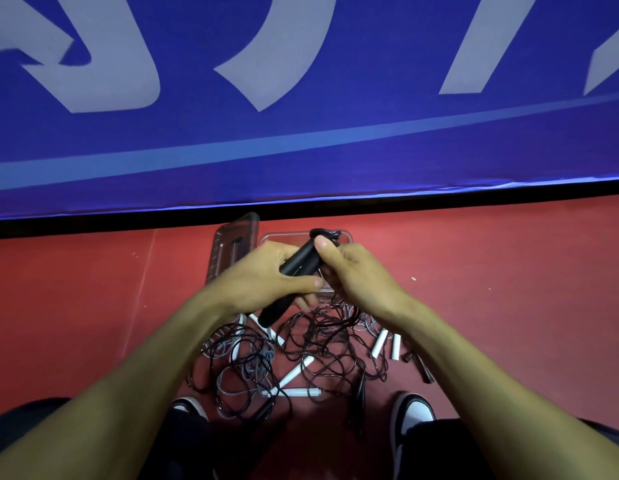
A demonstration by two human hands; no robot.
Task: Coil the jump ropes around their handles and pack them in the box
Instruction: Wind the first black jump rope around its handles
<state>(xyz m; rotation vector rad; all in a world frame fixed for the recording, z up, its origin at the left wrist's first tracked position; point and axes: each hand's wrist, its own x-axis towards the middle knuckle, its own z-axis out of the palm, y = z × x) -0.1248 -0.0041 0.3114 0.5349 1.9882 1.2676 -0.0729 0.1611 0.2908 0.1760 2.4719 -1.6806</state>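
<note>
Left hand (266, 271): grips black handles (297, 263) above the box (342, 237).
Right hand (349, 268): pinches the same handles.
Risk: trailing rope (321, 337) may snag the floor tangle.

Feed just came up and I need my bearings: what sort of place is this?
Probably a sports hall or gym. The floor is red court surfacing, a blue banner with big pale letters runs along its edge, and jump ropes lie piled beside a clear box.

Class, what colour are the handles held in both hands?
Black handles, seen in the head view.
</note>
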